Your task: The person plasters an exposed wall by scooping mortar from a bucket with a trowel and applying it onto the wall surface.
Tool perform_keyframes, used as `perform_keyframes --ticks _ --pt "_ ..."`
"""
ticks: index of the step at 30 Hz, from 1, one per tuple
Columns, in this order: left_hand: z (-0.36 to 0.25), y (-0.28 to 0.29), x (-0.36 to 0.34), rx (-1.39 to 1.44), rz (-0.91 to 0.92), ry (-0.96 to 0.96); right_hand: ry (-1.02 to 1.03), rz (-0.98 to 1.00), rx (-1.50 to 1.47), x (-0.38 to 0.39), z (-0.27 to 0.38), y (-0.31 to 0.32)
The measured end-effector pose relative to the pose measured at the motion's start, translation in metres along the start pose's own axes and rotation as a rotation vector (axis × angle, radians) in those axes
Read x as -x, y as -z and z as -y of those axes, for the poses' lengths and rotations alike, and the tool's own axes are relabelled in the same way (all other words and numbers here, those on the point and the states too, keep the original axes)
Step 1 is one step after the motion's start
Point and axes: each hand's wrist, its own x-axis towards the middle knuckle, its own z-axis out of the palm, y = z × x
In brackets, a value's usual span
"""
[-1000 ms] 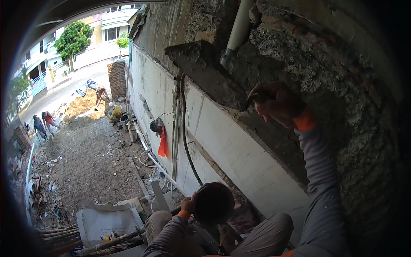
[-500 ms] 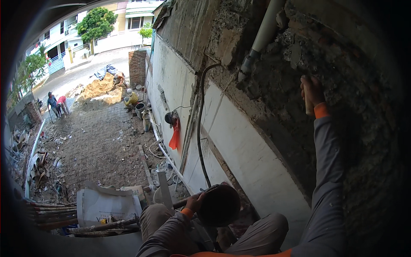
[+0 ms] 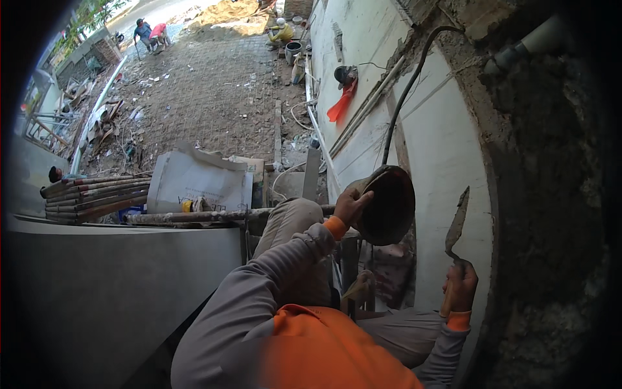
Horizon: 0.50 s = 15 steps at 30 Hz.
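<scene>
Item: person's shirt (image 3: 337, 343), orange body, grey sleeves with orange cuffs, lower centre of the frame.
Item: right hand (image 3: 461, 287), lower right, fingers wrapped firmly round the handle of a trowel (image 3: 457, 223). The narrow, stained blade points toward the top of the frame, in front of the white wall panel (image 3: 447, 149) and apart from the bucket.
Item: left hand (image 3: 350, 209), centre, closed on the near rim of a dark round bucket (image 3: 389, 211). The bucket is tipped, its mouth facing me; contents too dark to tell.
Item: trousers (image 3: 288, 223), pale, one bent knee just left of the bucket.
Item: board-like surface (image 3: 129, 285), pale, lower left.
Item: rough dark wall (image 3: 551, 194), right edge, with a pale pipe (image 3: 544, 35) at upper right.
Item: bundle of poles (image 3: 97, 194), left, beside a white printed sack (image 3: 197, 178).
Item: black hose (image 3: 391, 129), curving down the panel to behind the bucket.
Item: orange cloth (image 3: 341, 106), hanging at upper centre.
Item: littered ground (image 3: 201, 97), upper left.
Item: pail (image 3: 293, 49), near a crouching person in yellow (image 3: 282, 32).
Item: two people (image 3: 142, 31), upper left.
Item: sand heap (image 3: 223, 11), top edge.
</scene>
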Motion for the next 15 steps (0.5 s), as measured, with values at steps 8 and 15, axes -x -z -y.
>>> perform_keyframes --ticks 8,15 --pt "-0.039 0.068 -0.006 0.326 -0.33 0.009 0.029 -0.033 -0.146 0.004 -0.02 0.021" --pt "-0.085 0.112 -0.123 0.403 -0.421 -0.21 0.06 -0.021 -0.158 0.012 -0.004 0.011"
